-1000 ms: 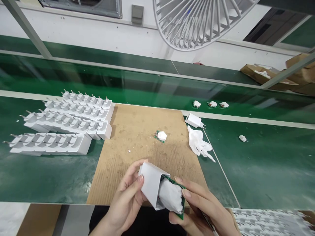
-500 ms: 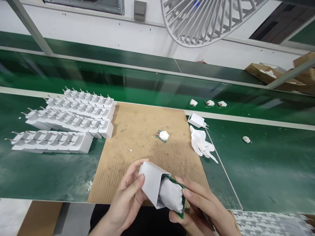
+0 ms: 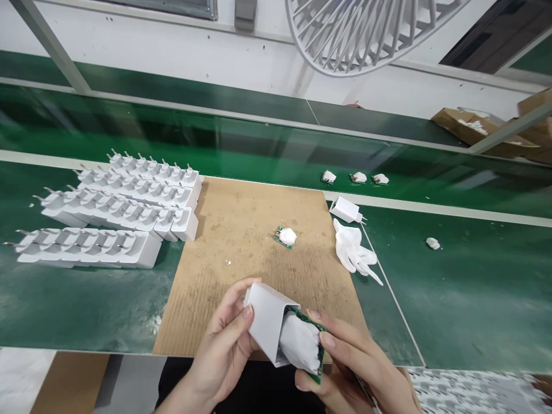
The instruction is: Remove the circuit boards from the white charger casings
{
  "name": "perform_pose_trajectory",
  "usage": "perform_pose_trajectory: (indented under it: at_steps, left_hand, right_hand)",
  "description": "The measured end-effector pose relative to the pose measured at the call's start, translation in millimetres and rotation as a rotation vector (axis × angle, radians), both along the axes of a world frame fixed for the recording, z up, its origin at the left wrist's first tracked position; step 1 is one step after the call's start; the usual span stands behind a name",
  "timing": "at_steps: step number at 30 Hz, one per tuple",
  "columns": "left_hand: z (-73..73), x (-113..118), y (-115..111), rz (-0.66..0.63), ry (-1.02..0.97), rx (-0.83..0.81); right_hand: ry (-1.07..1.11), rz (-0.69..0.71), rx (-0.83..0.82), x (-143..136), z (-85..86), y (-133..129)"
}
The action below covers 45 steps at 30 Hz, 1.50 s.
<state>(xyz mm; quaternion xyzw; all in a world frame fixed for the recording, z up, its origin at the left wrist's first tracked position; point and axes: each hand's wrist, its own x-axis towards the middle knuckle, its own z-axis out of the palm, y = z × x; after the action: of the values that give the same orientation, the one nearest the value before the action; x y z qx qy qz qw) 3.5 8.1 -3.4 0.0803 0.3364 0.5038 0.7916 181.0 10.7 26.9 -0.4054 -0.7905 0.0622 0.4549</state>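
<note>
My left hand [image 3: 224, 345] is wrapped round a white plastic housing [image 3: 266, 322] whose open end faces right. Partly inside that opening sits a green circuit board [image 3: 319, 351] carrying a lump of white putty [image 3: 301, 342]. The fingers of my right hand [image 3: 357, 362] pinch the board's outer edge. Beyond the hands, a small green board with white putty [image 3: 287, 236] lies on the brown cardboard [image 3: 241, 218]. A dark, thin object shows in part under my right hand; I cannot make out what it is.
Several rows of white plug housings [image 3: 129, 195] stand at the left. Right of the cardboard lie a white housing with pins [image 3: 345, 210], a white glove [image 3: 353, 250] and a putty lump [image 3: 432, 243]. Three puttied boards [image 3: 357, 177] lie behind. A fan [image 3: 357, 34] hangs above.
The view has shifted slightly. Both hands keep the same hold, and the board's position in the housing looks nearly unchanged.
</note>
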Motion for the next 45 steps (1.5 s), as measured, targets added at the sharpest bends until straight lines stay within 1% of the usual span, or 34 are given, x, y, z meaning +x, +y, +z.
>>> perform_pose_trajectory:
  at_steps: [5, 9, 15, 23, 27, 31, 36, 39, 42, 45]
  left_hand:
    - [-2.9, -1.2, 0.4, 0.000, 0.002, -0.009]
    - [-0.7, -0.1, 1.3, 0.011, -0.008, -0.027]
    - [3.0, 2.0, 0.2, 0.064, -0.017, -0.075]
    - [-0.3, -1.0, -0.2, 0.011, 0.015, -0.055]
    - [0.1, -1.0, -0.4, 0.027, 0.019, -0.053]
    - [0.8, -0.1, -0.2, 0.017, 0.002, -0.052]
    - [1.7, -0.2, -0.3, 0.022, 0.007, -0.051]
    - [4.3, -0.1, -0.4, 0.028, 0.012, -0.066]
    - [7.1, 0.4, -0.7, 0.023, 0.033, -0.079]
    - [7.7, 0.9, -1.5, 0.006, 0.050, -0.078]
  right_hand:
    - [0.044, -0.031, 0.032, -1.4, -3.5, -0.6]
    - [0.025, -0.035, 0.044, -1.8, -6.0, -1.0]
    - [-0.007, -0.043, 0.037, -1.2, -3.7, -1.1]
    - [0.009, -0.059, 0.037, -1.7, -4.7, -3.7]
    - [0.021, -0.047, 0.024, -1.7, -4.4, -4.1]
    - [0.024, -0.032, 0.024, -0.7, 0.0, -1.5]
    - [-0.111, 0.035, -0.054, 6.3, 11.3, -1.6]
    - [-0.146, 0.022, -0.077, 11.1, 16.1, -5.1]
    - [-0.171, 0.045, -0.116, 13.1, 19.3, -8.5]
    - [-0.156, 0.027, -0.138, 9.0, 18.3, -9.9]
